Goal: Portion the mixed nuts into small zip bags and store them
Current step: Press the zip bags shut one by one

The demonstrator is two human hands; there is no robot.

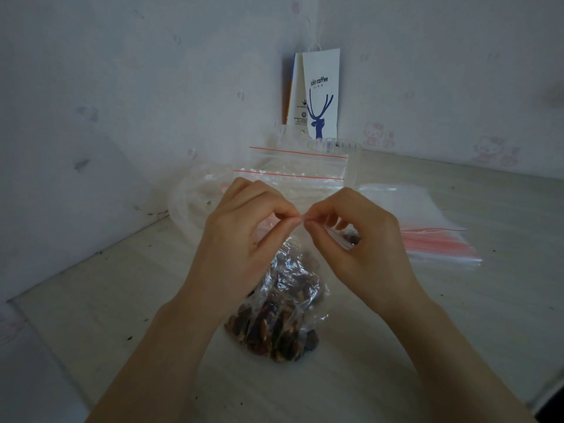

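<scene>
A small clear zip bag filled with brown mixed nuts stands on the pale table in front of me. My left hand and my right hand meet above it, and each pinches the bag's red-lined top edge between thumb and fingertips. Behind my hands, two empty zip bags with red seal lines lie overlapped.
A stack of unused zip bags lies to the right. A large crumpled clear plastic bag sits at the left rear. A clear plastic cup and a white coffee paper bag stand against the wall corner.
</scene>
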